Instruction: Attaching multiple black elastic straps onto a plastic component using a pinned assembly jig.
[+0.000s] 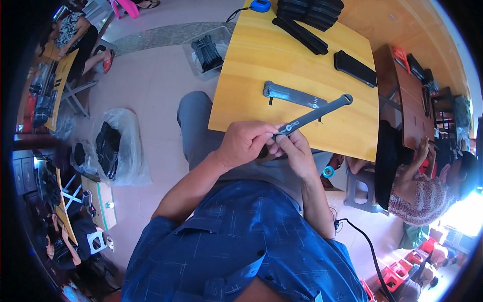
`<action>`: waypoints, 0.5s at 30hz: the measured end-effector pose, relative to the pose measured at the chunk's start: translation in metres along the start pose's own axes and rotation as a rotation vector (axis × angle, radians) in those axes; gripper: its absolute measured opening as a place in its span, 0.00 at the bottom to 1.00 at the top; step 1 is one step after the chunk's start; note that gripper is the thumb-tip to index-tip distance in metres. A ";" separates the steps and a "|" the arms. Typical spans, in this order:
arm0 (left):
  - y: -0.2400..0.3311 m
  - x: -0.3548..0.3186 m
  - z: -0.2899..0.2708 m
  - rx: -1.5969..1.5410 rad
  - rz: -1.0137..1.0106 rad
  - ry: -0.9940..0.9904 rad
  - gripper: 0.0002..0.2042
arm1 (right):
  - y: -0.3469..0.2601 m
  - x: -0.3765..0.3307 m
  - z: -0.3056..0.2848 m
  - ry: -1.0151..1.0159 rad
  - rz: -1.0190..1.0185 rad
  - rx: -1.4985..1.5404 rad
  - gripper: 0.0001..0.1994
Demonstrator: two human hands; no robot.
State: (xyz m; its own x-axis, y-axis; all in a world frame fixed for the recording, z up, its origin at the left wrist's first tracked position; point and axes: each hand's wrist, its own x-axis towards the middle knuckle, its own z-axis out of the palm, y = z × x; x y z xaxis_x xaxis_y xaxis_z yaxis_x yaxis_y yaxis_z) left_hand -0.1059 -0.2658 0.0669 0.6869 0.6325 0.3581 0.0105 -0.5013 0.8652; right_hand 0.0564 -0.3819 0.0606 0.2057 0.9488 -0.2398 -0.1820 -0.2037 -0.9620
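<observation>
A flat dark grey strap [319,115] with pale printing and a slot at its far end slants up to the right over the table's near edge. My left hand [245,142] pinches the strap's near end between thumb and fingers. Beside it, my right hand [296,150] grips the same end, its thumb lying on top. Just beyond the strap, a flat stack of similar grey straps [292,95] lies on the yellow wooden table [241,65]. What the fingertips do at the strap's end is partly hidden.
Black bundles [309,12], a long black strip [301,36] and a black pouch-like piece [354,68] lie farther back. A blue tape measure [260,5] sits at the far left corner. A clear bin [221,38] and plastic bags [123,146] stand left. Other people work at both sides.
</observation>
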 end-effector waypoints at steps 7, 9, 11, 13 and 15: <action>-0.007 0.004 -0.014 0.030 0.075 -0.105 0.06 | -0.029 0.003 -0.020 -0.261 0.085 -0.285 0.11; -0.009 0.006 -0.019 -0.185 -0.038 -0.221 0.06 | -0.033 0.006 -0.020 -0.313 0.077 -0.345 0.11; -0.009 0.008 -0.020 -0.165 -0.024 -0.235 0.05 | -0.032 0.008 -0.019 -0.305 0.104 -0.385 0.11; -0.001 0.013 -0.024 -0.147 -0.006 -0.254 0.05 | -0.030 0.005 -0.015 -0.250 0.110 -0.310 0.12; 0.017 0.015 -0.033 -0.038 -0.045 -0.331 0.10 | -0.026 0.002 -0.015 -0.196 0.116 -0.231 0.13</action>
State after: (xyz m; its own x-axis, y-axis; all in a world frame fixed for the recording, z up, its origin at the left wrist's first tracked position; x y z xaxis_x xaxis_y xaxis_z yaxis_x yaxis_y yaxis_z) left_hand -0.1193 -0.2453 0.0981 0.8851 0.4242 0.1912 0.0236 -0.4512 0.8921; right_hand 0.0762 -0.3784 0.0831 0.0029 0.9400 -0.3412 0.0343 -0.3411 -0.9394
